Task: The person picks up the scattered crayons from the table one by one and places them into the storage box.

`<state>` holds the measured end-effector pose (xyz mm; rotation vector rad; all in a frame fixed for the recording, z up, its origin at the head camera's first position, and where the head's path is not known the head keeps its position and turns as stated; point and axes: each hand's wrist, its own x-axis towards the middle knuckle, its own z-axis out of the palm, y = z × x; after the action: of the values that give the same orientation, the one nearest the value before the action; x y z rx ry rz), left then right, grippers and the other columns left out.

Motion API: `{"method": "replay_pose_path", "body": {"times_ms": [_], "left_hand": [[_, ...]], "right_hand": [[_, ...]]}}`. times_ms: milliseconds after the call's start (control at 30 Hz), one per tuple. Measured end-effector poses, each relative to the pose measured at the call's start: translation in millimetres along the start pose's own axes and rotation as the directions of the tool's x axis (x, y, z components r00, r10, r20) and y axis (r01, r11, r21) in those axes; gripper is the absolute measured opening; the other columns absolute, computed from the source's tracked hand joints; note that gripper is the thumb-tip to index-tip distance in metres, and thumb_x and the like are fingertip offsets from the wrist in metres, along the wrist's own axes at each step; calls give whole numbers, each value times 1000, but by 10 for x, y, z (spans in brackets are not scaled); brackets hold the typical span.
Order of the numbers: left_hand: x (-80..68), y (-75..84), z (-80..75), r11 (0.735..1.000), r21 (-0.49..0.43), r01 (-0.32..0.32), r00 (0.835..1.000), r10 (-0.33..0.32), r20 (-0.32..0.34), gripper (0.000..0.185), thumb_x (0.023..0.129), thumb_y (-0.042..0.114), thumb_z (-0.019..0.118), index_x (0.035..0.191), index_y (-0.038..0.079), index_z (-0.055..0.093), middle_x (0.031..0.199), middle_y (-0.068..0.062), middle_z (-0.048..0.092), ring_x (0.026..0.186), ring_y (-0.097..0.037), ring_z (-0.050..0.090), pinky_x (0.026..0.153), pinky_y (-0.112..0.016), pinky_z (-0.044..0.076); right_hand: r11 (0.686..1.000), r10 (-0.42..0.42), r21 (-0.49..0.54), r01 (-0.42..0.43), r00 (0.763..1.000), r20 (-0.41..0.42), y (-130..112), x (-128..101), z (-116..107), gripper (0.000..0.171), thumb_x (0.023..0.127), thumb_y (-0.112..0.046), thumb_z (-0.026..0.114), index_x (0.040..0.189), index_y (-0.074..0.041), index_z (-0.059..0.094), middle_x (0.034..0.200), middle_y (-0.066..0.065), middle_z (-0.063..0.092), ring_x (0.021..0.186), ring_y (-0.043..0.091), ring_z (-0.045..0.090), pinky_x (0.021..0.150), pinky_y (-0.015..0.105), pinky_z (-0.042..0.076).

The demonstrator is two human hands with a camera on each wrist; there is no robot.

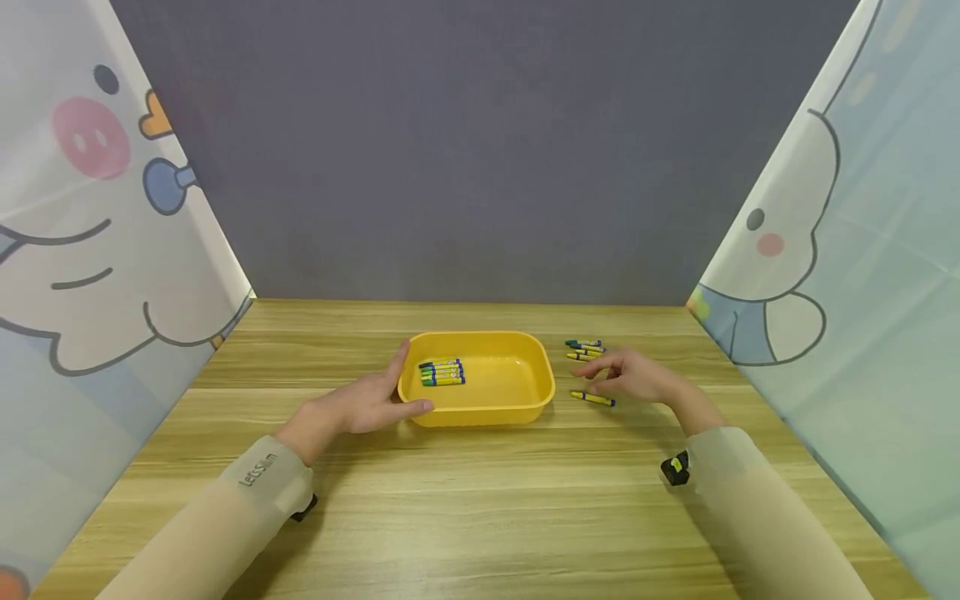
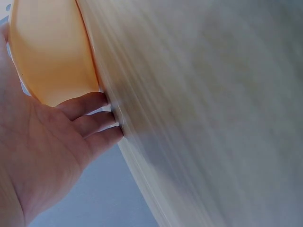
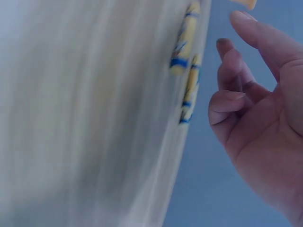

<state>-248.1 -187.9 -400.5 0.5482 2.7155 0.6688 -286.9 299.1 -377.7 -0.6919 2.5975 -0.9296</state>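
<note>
A yellow tray (image 1: 525,392) sits mid-table with several yellow-and-blue crayons (image 1: 442,372) lying in its left half. My left hand (image 1: 371,402) rests against the tray's front-left corner, thumb along the front wall and straight fingers along the left side. In the left wrist view the fingers (image 2: 94,124) touch the table beside the tray (image 2: 47,52). My right hand (image 1: 628,375) hovers right of the tray, fingers loosely bent and holding nothing. It is between a small pile of crayons (image 1: 585,348) and a single crayon (image 1: 592,398). Two crayons (image 3: 187,42) show blurred beside the right hand (image 3: 260,109).
The wooden table (image 1: 480,500) has a grey backdrop (image 1: 480,150) behind it. Cartoon-printed curtains close off the left (image 1: 90,250) and right (image 1: 862,250) sides. Black wrist cameras (image 1: 675,468) sit at both sleeves.
</note>
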Motion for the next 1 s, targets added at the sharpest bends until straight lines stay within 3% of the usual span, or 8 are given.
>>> {"method": "replay_pose_path", "body": {"times_ms": [167, 367, 533, 700, 833, 1000], "left_hand": [[9, -19, 21, 1000, -1, 4, 1000, -4, 1, 127, 98, 87, 52, 173, 21, -26, 167, -33, 46, 146, -44, 57, 124, -63, 42], [16, -43, 42, 1000, -3, 5, 1000, -5, 0, 127, 97, 88, 51, 172, 23, -28, 169, -32, 44, 148, -44, 56, 124, -63, 42], [26, -48, 44, 1000, -14, 0, 1000, 0, 0, 127, 98, 87, 53, 172, 24, -28, 168, -31, 46, 142, -38, 60, 123, -62, 43], [22, -43, 36, 1000, -17, -3, 1000, 3, 3, 127, 98, 86, 53, 173, 22, -27, 168, -30, 46, 141, -36, 61, 122, -61, 43], [25, -40, 30, 1000, -19, -5, 1000, 5, 1, 128, 98, 86, 53, 173, 18, -25, 167, -30, 47, 138, -34, 63, 122, -61, 45], [23, -37, 15, 1000, -23, -8, 1000, 7, -2, 129, 98, 85, 55, 174, 17, -23, 166, -29, 49, 132, -30, 64, 121, -59, 45]], "right_hand": [[999, 23, -42, -21, 998, 62, 137, -74, -23, 38, 100, -17, 81, 137, -10, 78, 135, 16, 75, 114, 24, 68, 87, 31, 56], [998, 29, -55, -24, 995, 95, 252, -73, -24, 37, 98, -16, 82, 135, -10, 80, 135, 13, 75, 112, 20, 64, 92, 27, 54], [996, 62, -73, -56, 995, 78, 269, -61, -19, 31, 100, -16, 81, 131, -14, 82, 124, 8, 76, 102, 18, 60, 85, 28, 52], [994, 90, -56, -89, 996, 7, 238, -63, -22, 29, 103, -16, 76, 132, -13, 81, 123, 11, 76, 91, 16, 59, 76, 28, 51], [997, 56, -40, -60, 995, -87, 154, -29, -36, 33, 105, -16, 72, 137, -9, 78, 117, 13, 76, 82, 14, 56, 69, 27, 49], [998, -7, -64, -6, 980, -197, -48, 59, -56, 31, 107, -19, 72, 137, -14, 79, 119, 10, 73, 86, 17, 54, 72, 28, 49]]}}
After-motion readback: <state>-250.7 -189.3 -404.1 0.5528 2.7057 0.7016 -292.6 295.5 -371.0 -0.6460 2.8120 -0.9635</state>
